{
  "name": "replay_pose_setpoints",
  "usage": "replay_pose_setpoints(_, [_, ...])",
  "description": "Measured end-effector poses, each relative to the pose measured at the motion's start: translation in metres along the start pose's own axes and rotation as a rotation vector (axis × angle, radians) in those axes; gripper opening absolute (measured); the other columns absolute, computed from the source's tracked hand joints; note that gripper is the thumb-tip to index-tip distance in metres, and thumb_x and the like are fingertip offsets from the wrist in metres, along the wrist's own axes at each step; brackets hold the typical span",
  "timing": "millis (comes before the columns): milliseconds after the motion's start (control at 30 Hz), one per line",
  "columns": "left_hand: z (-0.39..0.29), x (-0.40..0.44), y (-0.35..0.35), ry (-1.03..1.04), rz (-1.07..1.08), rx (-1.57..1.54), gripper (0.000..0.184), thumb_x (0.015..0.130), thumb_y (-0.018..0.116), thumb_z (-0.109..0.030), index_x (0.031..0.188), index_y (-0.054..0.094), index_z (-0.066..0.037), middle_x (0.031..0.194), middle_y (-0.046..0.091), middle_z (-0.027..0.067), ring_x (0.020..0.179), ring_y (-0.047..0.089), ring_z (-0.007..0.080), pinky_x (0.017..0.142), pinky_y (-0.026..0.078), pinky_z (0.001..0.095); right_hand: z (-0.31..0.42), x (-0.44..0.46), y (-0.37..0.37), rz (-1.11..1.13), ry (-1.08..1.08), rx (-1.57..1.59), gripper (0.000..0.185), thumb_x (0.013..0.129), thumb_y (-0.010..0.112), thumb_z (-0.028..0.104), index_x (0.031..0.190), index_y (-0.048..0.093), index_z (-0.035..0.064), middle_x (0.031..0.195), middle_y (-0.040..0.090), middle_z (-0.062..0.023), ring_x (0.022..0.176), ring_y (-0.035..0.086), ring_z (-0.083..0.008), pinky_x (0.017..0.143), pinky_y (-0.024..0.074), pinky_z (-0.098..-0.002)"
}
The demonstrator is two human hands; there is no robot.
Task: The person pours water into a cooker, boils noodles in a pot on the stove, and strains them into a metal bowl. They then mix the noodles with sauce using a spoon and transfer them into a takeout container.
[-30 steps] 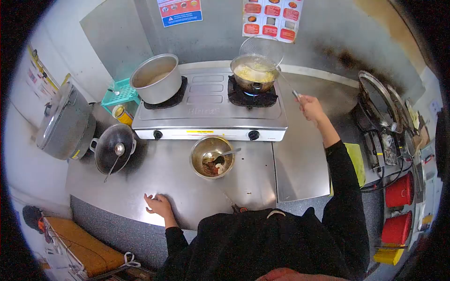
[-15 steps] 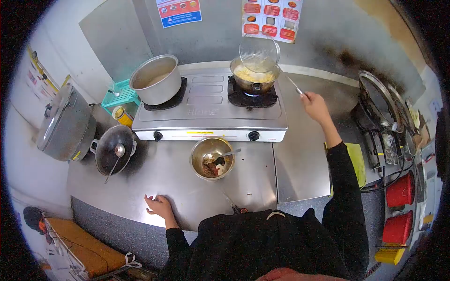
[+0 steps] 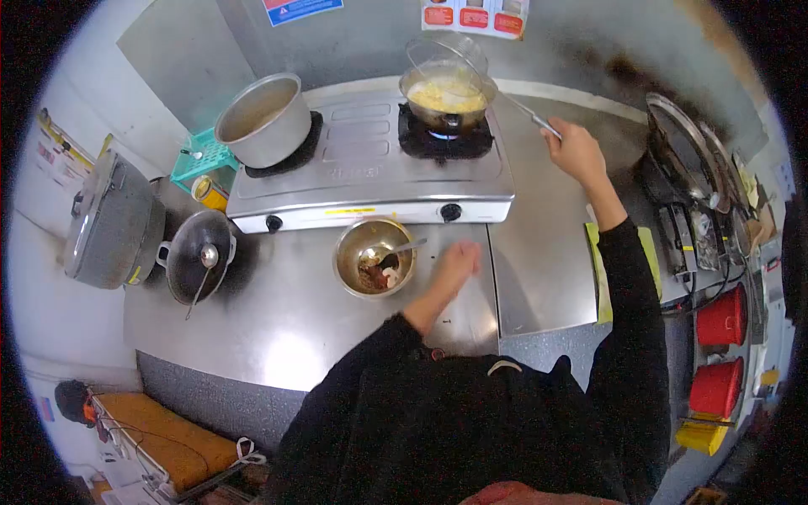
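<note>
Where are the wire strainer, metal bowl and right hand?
Wire strainer (image 3: 446, 53): head view, on its mesh basket.
Metal bowl (image 3: 352, 243): head view, on its inner wall.
Right hand (image 3: 581, 153): head view, on its back.

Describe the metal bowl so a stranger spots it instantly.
Start at the two-burner stove, then drop to the steel counter in front. The bowl sits there, beside the person's left hand. Unlike the dark wok farther left, it is shiny and holds brown and white contents.

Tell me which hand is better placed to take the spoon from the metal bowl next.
Probably the left hand: it looks empty, though blurred, and is beside the metal bowl, near the end of the spoon. The right hand grips the strainer.
</note>
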State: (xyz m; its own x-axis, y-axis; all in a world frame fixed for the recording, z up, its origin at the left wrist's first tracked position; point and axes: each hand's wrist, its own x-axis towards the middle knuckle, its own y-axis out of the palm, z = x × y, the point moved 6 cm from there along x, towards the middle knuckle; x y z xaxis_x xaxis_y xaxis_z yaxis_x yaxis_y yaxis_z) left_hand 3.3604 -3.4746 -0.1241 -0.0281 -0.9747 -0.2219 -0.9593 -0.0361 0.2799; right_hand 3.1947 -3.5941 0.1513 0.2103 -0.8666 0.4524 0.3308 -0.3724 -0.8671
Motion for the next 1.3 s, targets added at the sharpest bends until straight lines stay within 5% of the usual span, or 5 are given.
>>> replay_pose_setpoints(300, [-0.007,0.055,0.0,-0.271,-0.377,-0.327,0.037,0.083,0.048,-0.039,0.091,0.047,-0.004,0.076,0.052,0.0054,0.065,0.051,0.0153,0.06,0.047,0.032,-0.003,0.004,-0.011,0.033,0.034,-0.015,0.027,0.08,0.049,0.028,0.097,0.056,0.0082,0.075,0.058,-0.0199,0.073,0.056,-0.0379,0.064,0.0442,-0.0456])
replay_pose_setpoints(500, [0.009,0.071,-0.015,-0.089,-0.562,-0.372,0.032,0.08,0.051,-0.031,0.076,0.045,0.0,0.062,0.051,0.0093,0.054,0.052,0.0191,0.046,0.042,0.0335,0.009,0.007,-0.009,-0.011,-0.112,-0.182,0.025,0.081,0.046,0.026,0.098,0.054,0.009,0.077,0.058,-0.0171,0.069,0.057,-0.0355,0.06,0.0462,-0.0448])
replay_pose_setpoints(567, [-0.005,0.071,-0.028,0.057,-0.653,0.434,0.032,0.077,0.054,-0.024,0.088,0.046,0.005,0.074,0.056,0.0182,0.067,0.056,0.0315,0.062,0.046,0.039,0.012,0.01,-0.008,-0.01,-0.132,-0.248,0.025,0.082,0.046,0.025,0.099,0.054,0.0093,0.078,0.058,-0.0163,0.068,0.057,-0.035,0.059,0.0469,-0.0444])
replay_pose_setpoints(667, [-0.031,0.053,-0.018,0.208,-0.606,0.664,0.031,0.075,0.052,-0.021,0.087,0.043,0.005,0.077,0.055,0.0276,0.074,0.055,0.0404,0.067,0.043,0.0458,0.012,0.015,-0.006,0.021,-0.149,-0.32,0.027,0.083,0.044,0.026,0.103,0.051,0.0098,0.078,0.057,-0.015,0.066,0.058,-0.0345,0.058,0.0476,-0.044])
replay_pose_setpoints(1300, [-0.049,0.044,-0.008,0.167,-0.449,1.271,0.019,0.077,0.047,-0.008,0.093,0.04,-0.001,0.086,0.051,0.0182,0.083,0.053,0.0335,0.071,0.046,0.0386,0.021,0.032,0.02,0.235,-0.257,-0.458,0.025,0.073,0.05,0.011,0.094,0.052,-0.0016,0.08,0.059,-0.0184,0.064,0.059,-0.0345,0.055,0.0488,-0.0406])
